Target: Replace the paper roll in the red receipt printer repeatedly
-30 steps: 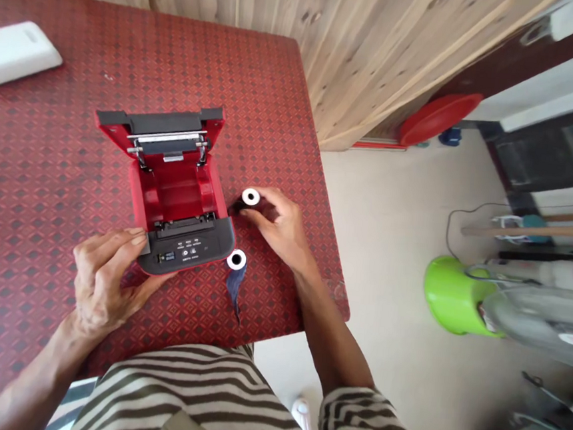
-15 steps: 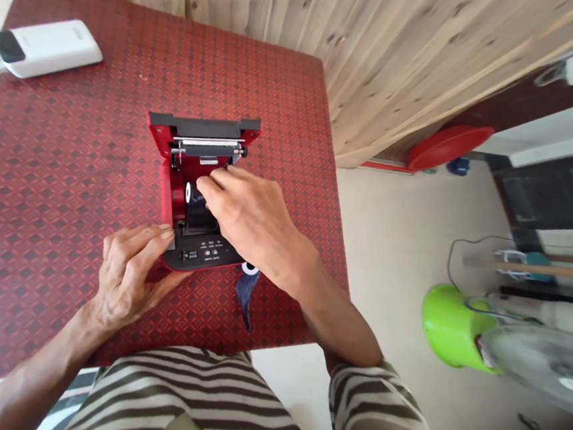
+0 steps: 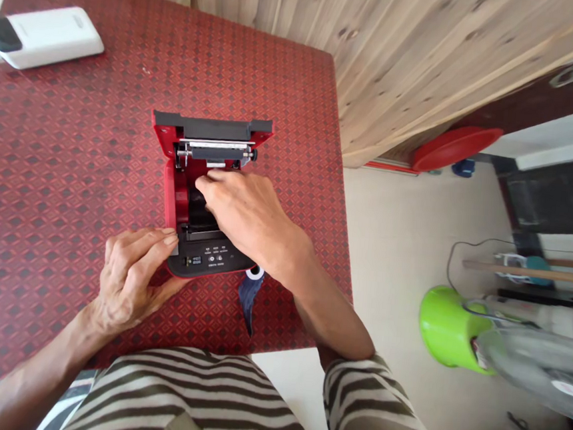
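Note:
A small red and black printer (image 3: pixel 215 255) stands on the table with its lid (image 3: pixel 214 128) raised, showing a roller and a red inner bay. My left hand (image 3: pixel 133 275) grips the printer's near left corner, fingertips on top and thumb low at the front. Over the bay, my right hand (image 3: pixel 244 214) reaches in from the right with its fingers curled down; what they hold is hidden. Dark material (image 3: pixel 200 214) shows inside the bay beneath the fingers. Beside the printer's front right corner lies a white-ended roll (image 3: pixel 254 274) with a dark blue strip trailing toward me.
The red patterned table (image 3: pixel 98 131) carries a white device (image 3: pixel 51 37) with a dark end at the far left. A wooden panel wall (image 3: pixel 284 7) rises behind it. On the floor to the right are a green bin (image 3: pixel 447 326), a fan (image 3: pixel 539 357) and a red basin (image 3: pixel 453 148).
My right hand has moved slightly within the bay, and the white roll end seen under its fingers is now out of sight. The whole view has shifted a little.

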A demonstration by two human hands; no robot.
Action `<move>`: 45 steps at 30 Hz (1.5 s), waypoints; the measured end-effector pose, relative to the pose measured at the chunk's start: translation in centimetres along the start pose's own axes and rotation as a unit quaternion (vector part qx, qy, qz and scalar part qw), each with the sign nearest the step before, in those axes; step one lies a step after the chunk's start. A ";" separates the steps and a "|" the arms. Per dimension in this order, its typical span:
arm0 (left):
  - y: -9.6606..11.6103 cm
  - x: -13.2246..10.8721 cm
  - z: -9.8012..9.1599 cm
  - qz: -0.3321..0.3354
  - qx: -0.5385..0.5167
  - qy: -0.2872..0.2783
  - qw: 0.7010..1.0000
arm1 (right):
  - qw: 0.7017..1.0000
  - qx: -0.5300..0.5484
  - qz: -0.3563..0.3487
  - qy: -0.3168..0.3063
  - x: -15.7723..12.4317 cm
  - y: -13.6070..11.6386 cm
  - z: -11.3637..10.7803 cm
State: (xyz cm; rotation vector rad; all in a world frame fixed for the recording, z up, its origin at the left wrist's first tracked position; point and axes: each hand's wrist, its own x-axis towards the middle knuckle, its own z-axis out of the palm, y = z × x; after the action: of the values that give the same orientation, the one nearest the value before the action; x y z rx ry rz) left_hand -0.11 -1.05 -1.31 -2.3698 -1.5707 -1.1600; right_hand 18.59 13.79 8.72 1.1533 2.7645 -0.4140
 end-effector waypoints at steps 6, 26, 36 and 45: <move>-0.3 -0.3 0.2 0.017 0.006 0.007 1.000 | 0.994 0.054 -0.074 -0.053 -2.1 0.7 -1.2; -0.4 -0.4 -0.3 0.015 0.003 -0.011 1.000 | 0.954 0.269 -0.125 0.047 -3.0 3.7 0.9; -0.4 -0.2 0.1 0.029 -0.002 0.016 0.999 | 0.958 0.256 -0.100 0.078 -3.2 3.5 0.8; -0.3 -0.1 0.0 0.027 -0.009 0.018 0.999 | 0.981 0.161 -0.102 -0.022 -4.1 0.9 0.1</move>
State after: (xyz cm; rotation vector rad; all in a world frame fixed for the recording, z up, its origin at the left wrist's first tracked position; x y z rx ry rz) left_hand -0.33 -0.99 -1.49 -2.3727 -1.4814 -1.2042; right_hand 22.10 11.53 9.28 0.9005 2.8568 -0.9268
